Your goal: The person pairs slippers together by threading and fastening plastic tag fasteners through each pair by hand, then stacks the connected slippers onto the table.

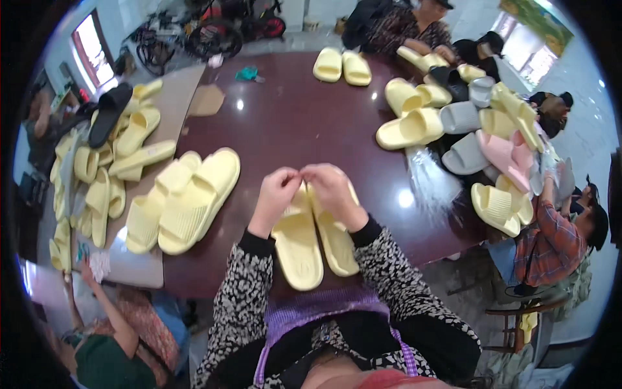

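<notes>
A pair of pale yellow slide slippers lies side by side on the table in front of me: the left slipper [299, 259] and the right slipper [338, 246], toes away from me. Above their toe ends, my left hand [278, 194] and my right hand [332, 193] nearly meet at the fingertips. Both are closed in a pinch. Whatever is between the fingers is too small or hidden to make out. The hands and wrists cover much of the slippers' upper straps.
Yellow slippers [194, 201] are grouped left of me, with a larger pile [136, 129] beyond. Clear plastic strips [434, 185] lie right, near mixed slippers [466, 120]. A yellow pair [342, 67] and a green item [247, 74] sit at the far edge. Several people surround the dark table [285, 117].
</notes>
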`<state>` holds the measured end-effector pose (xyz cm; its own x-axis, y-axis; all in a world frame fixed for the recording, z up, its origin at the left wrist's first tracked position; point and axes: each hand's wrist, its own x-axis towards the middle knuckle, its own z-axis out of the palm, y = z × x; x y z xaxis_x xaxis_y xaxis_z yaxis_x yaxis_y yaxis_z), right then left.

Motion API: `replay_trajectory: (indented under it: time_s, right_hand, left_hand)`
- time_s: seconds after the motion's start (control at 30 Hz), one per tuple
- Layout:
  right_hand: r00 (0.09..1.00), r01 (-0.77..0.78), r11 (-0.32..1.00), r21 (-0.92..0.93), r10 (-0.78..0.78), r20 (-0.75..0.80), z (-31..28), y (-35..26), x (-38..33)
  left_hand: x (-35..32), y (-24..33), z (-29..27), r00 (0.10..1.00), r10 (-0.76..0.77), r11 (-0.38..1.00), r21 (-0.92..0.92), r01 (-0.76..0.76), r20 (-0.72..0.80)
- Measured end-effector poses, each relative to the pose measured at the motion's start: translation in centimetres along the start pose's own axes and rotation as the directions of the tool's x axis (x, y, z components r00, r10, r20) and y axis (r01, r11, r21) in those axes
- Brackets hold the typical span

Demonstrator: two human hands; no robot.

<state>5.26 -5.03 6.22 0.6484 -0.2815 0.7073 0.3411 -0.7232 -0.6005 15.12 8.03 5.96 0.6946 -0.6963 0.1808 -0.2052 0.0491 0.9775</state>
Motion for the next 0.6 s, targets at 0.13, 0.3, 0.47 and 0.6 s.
replay_trajectory:
  time_s: [0.13,0.3,0.47,0.6]
  right_hand:
    - [0.979,-0.205,0.975,0.089,0.203,0.029,0.2,-0.7,0.1]
    - [0.951,-0.31,0.93,0.196,0.302,0.067,0.5,1.5,-1.0]
    - [0.959,-0.282,0.934,0.218,0.274,0.066,0.5,2.1,-1.4]
    - [0.962,-0.272,0.923,0.273,0.263,0.07,0.3,1.6,-1.2]
  left_hand:
    - [-0.3,0.0,-0.9,0.997,0.007,0.998,-0.068,-0.012,-0.077]
    - [-0.4,-0.3,-0.7,0.994,-0.089,0.958,-0.278,0.067,-0.068]
    - [-0.6,-0.7,-0.4,0.998,-0.059,0.934,-0.354,0.045,-0.027]
    - [-0.7,-1.1,-0.3,1.0,-0.008,0.949,-0.315,0.002,-0.016]
